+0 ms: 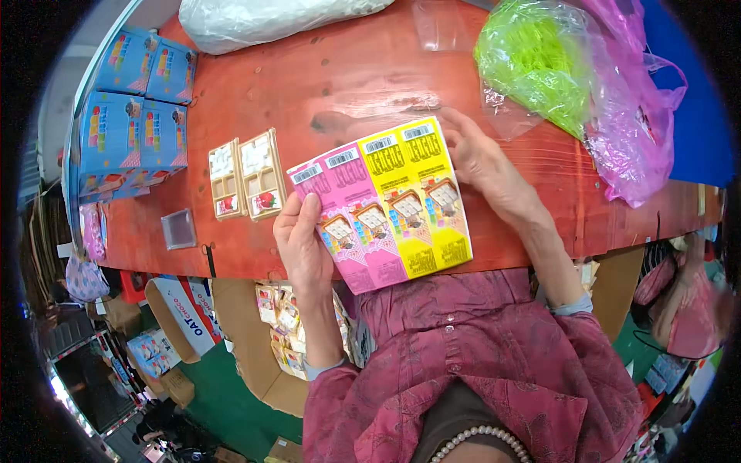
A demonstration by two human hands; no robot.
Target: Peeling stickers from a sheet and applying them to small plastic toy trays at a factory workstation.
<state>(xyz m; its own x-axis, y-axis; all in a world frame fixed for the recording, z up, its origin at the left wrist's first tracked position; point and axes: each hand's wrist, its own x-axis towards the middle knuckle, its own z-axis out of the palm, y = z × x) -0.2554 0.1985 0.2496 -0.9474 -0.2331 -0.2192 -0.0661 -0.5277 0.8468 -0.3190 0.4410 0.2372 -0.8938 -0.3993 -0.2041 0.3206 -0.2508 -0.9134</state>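
Note:
Held up over the table's near edge is a flat stack of printed card (384, 204), with pink panels on its left half and yellow ones on its right. My left hand (302, 243) grips the pink side, its thumb lying on the front face. At the yellow side, my right hand (494, 176) curls along the upper right edge; some of its fingertips are hidden behind the card. Two small wooden trays (243, 176) holding white pieces and a red-printed piece lie left of the card. A clear square plastic lid or case (179, 229) rests farther left.
Blue printed boxes (135, 116) are stacked at the left of the red table (347, 81). Bright green strips in a clear bag (536, 65) and a pink plastic bag (633, 131) lie at the right. A white bag (270, 21) sits at the back. Below stands a cardboard box (247, 351) of packs.

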